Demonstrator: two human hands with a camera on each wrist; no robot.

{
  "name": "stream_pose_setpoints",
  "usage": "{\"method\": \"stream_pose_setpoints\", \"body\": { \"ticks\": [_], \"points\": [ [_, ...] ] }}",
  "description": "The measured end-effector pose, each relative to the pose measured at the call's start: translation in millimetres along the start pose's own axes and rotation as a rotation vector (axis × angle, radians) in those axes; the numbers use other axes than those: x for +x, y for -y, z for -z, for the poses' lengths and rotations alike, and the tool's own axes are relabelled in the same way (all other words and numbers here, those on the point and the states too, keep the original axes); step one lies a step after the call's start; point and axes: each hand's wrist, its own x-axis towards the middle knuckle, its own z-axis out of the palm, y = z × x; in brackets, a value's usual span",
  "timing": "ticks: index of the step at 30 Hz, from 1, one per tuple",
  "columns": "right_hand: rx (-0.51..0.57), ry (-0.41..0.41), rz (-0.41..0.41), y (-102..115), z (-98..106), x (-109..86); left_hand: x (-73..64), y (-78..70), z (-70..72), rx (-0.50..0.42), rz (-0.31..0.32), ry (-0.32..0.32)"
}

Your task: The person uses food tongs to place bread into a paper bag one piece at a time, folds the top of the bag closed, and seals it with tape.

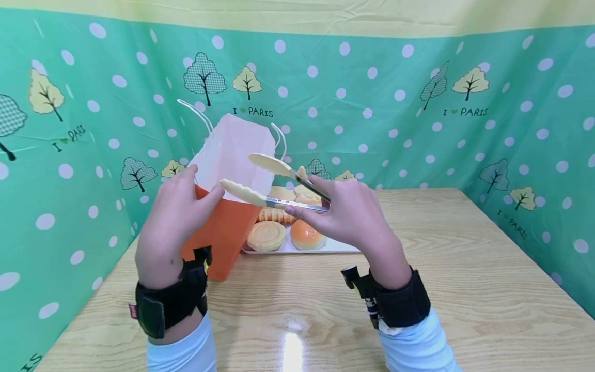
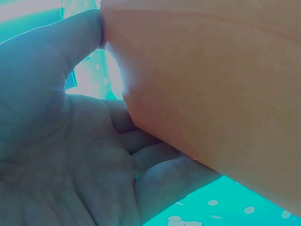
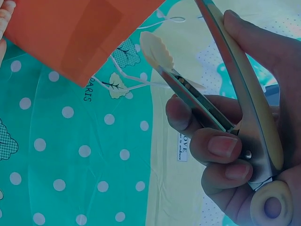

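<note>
An orange paper bag [image 1: 223, 227] with a white inside and white cord handles stands tilted on the table, its open top showing. My left hand [image 1: 178, 212] holds the bag by its left side near the rim. In the left wrist view the thumb [image 2: 82, 35] lies at the bag's edge, and the fingertips are hidden behind the orange panel [image 2: 202, 89]. My right hand [image 1: 346, 209] grips metal tongs [image 1: 297, 204] with cream-coloured tips. The tong tips are spread apart at the bag's mouth, with nothing between them. The ring end of the tongs [image 3: 272, 203] shows below the right palm.
Behind the bag and tongs, a white tray [image 1: 341, 248] holds several breads, among them a round pale bun [image 1: 266, 236] and a glossy golden bun [image 1: 307, 235]. The wooden table [image 1: 465, 268] extends right. A green dotted cloth [image 1: 372, 119] hangs around its back and sides.
</note>
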Motion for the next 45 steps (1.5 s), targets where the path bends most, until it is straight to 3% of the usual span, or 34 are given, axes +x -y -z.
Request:
{"method": "stream_pose_setpoints", "body": {
  "ticks": [9, 15, 33, 41, 45],
  "points": [
    [-0.012, -0.038, 0.027, -2.9, 9.6, -2.2, -0.3, 0.3, 1.8, 0.014, 0.025, 0.013],
    [-0.014, -0.069, -0.008, -9.1, 19.1, -4.2, -0.5, 1.0, 2.4, 0.020, 0.008, 0.009],
    [-0.001, -0.185, -0.337, -40.1, 50.1, -13.1, -1.3, 2.9, 1.8, 0.004, 0.000, 0.002],
    [-0.019, -0.145, -0.439, -54.6, 48.3, -11.8, -1.7, 3.4, 1.8, -0.004, 0.001, -0.001],
    [-0.066, -0.034, -0.518, -66.5, 44.9, -12.7, -1.9, 3.6, 2.0, -0.003, 0.003, 0.001]
  ]
}}
